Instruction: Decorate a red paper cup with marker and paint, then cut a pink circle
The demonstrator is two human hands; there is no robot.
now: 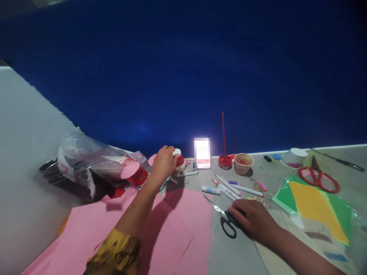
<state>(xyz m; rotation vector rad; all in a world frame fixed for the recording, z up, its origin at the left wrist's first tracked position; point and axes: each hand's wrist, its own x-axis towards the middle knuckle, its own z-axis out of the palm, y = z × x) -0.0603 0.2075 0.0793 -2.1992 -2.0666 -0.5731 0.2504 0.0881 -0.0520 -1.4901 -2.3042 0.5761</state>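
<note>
My left hand (164, 162) reaches to the back of the table with its fingers curled. Its fingertips are against or just beside a red and white paper cup (179, 161); what they grip is hidden. Left of it, a red cup (138, 176) carries a pink paper disc (130, 170), and another pink disc (151, 159) shows partly behind the hand. My right hand (250, 219) rests low on the table, its fingers closed over one handle of the black-handled scissors (228, 228). The blades point away to the left.
Large pink paper (183, 229) covers the front left. Several markers (246, 190) and a glue tube (211, 190) lie mid-table. A red paint jar (225, 162) holds an upright stick, beside a stained cup (243, 164). Red-handled scissors (318, 179) and coloured sheets (315, 210) are right; a plastic bag (86, 152) is left.
</note>
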